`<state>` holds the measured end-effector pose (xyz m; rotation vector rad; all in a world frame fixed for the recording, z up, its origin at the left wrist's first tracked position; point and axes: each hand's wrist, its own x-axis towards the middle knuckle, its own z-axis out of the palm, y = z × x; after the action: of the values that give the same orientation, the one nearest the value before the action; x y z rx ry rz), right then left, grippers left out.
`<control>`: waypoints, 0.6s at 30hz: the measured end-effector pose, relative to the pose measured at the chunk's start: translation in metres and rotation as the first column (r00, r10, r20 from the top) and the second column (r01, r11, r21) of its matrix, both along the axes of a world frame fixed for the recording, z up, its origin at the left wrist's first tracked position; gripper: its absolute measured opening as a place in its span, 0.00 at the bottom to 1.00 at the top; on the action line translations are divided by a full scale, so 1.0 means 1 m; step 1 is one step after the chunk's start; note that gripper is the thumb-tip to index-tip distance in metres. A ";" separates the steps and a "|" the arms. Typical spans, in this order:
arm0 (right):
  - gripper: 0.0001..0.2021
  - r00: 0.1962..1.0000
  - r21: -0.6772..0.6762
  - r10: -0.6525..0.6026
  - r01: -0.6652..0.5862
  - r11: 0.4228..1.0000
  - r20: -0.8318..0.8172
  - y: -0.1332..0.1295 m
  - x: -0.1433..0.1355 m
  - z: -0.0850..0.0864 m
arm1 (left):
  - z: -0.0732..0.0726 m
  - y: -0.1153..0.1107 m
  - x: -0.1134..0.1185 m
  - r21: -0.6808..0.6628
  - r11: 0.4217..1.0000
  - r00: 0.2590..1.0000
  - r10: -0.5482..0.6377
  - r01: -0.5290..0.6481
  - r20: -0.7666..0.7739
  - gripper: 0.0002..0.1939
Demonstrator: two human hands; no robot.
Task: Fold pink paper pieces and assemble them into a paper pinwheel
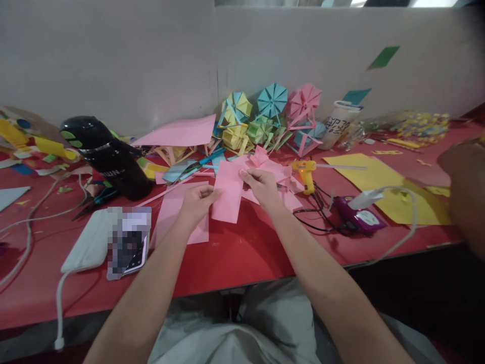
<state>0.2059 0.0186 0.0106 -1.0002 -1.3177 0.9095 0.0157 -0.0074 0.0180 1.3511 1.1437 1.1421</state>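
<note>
Between my hands, just above the red table (pixel 242 268), is a narrow rectangle of pink paper (pixel 228 194). My left hand (pixel 197 202) pinches its left edge between thumb and fingers. At its upper right edge, my right hand (pixel 261 186) grips it with closed fingers. A larger pink sheet (pixel 182 222) lies flat under my left hand. Behind my right hand lie several folded pink paper pieces (pixel 269 164), partly covered by it. A yellow glue gun (pixel 306 174) rests on the table to the right of those pieces.
Folded paper lanterns (pixel 273 101) lean at the back wall. A black bottle (pixel 109 156), a white power bank (pixel 93 240) and a phone (pixel 132 242) are on the left. A purple power socket (pixel 359 217) with cables and yellow sheets (pixel 394 192) are right, near another person's arm (pixel 466 192).
</note>
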 end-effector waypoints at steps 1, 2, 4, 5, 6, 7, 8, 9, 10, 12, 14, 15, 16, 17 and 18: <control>0.22 1.000 0.000 0.003 -0.003 1.000 -0.002 0.000 0.000 0.000 | 0.000 0.000 0.000 0.006 1.000 1.000 0.017 -0.017 -0.012 0.16; 0.22 1.000 -0.003 0.008 -0.008 1.000 -0.008 0.000 -0.001 0.001 | -0.001 0.000 0.000 0.012 1.000 0.999 0.028 -0.027 -0.022 0.16; 0.22 0.999 -0.010 0.018 -0.019 1.000 -0.027 -0.001 -0.001 0.001 | 0.000 0.000 0.000 0.025 0.999 0.998 0.045 -0.044 -0.038 0.16; 0.22 0.999 -0.016 0.022 -0.023 1.000 -0.038 -0.001 -0.001 0.001 | 0.000 0.000 -0.001 0.030 0.998 0.998 0.049 -0.048 -0.047 0.16; 0.22 0.999 -0.023 0.024 -0.025 0.999 -0.047 -0.001 -0.002 0.001 | 0.001 -0.001 -0.001 0.036 0.998 0.997 0.052 -0.050 -0.057 0.16; 0.22 0.998 -0.031 0.026 -0.028 0.999 -0.056 -0.001 -0.002 0.002 | 0.001 -0.001 -0.001 0.042 0.998 0.996 0.055 -0.052 -0.067 0.16; 0.22 0.998 -0.036 0.027 -0.029 0.999 -0.064 -0.001 -0.002 0.002 | 0.002 -0.001 -0.001 0.047 0.997 0.995 0.057 -0.053 -0.078 0.16; 0.21 0.997 -0.036 0.028 -0.031 0.999 -0.072 -0.001 -0.002 0.002 | 0.002 -0.001 -0.002 0.053 0.997 0.994 0.059 -0.054 -0.089 0.16; 0.21 0.996 -0.035 0.029 -0.031 0.999 -0.083 -0.001 -0.002 0.001 | 0.002 -0.001 -0.002 0.058 0.997 0.993 0.058 -0.052 -0.100 0.16; 0.21 0.994 -0.033 0.031 -0.034 0.999 -0.106 0.000 -0.001 0.001 | 0.002 -0.001 -0.003 0.068 0.997 0.991 0.049 -0.041 -0.122 0.16; 0.20 0.991 -0.042 0.023 -0.029 0.999 -0.132 0.001 0.000 -0.001 | 0.002 -0.001 -0.004 0.078 0.997 0.991 0.032 -0.022 -0.129 0.16; 0.20 0.989 -0.051 0.017 -0.025 0.998 -0.147 0.002 0.001 -0.001 | 0.002 -0.001 -0.004 0.082 0.997 0.991 0.019 -0.008 -0.135 0.16; 0.20 0.986 -0.060 0.010 -0.020 0.998 -0.164 0.003 0.002 -0.002 | 0.003 -0.001 -0.005 0.087 0.996 0.989 0.005 0.008 -0.147 0.15; 0.20 0.984 -0.067 0.002 -0.014 0.998 -0.180 0.003 0.003 -0.002 | 0.004 -0.001 -0.005 0.092 0.995 0.986 -0.008 0.024 -0.168 0.15; 0.20 0.981 -0.073 -0.004 -0.010 0.997 -0.192 0.004 0.003 -0.002 | 0.004 -0.001 -0.005 0.098 0.994 0.980 -0.019 0.039 -0.196 0.14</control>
<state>0.2092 0.0226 0.0085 -0.9417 -1.1304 1.0372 0.0102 -0.0087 0.0223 1.5812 1.2137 1.0772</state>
